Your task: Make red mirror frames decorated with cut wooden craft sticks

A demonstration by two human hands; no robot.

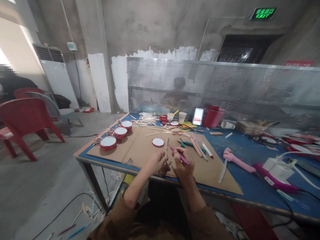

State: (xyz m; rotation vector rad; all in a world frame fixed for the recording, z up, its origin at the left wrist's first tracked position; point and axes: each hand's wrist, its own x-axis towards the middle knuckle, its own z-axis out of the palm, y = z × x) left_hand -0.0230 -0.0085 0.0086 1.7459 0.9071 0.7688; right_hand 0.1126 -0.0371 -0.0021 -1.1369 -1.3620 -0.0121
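Observation:
My left hand (156,163) is closed on a thin wooden stick (167,145) that points up from its fingers. In my right hand (183,165) is a purple pen (180,154), its tip close to the upper part of the stick. Both hands are over the near part of a brown cardboard sheet (140,150). Just beyond them lies a round white disc with a red rim (158,142). Several red-rimmed white drum-like pieces (108,142) stand at the left edge. Right of my hands are markers (196,147) and green-handled pliers (183,144).
A pink tool (238,161) and a purple power strip (277,183) with white plugs are at the right. Paper cups (182,116), a lit phone (198,116) and a red box (213,116) stand by the perforated metal screen (160,76). A person sits at far left.

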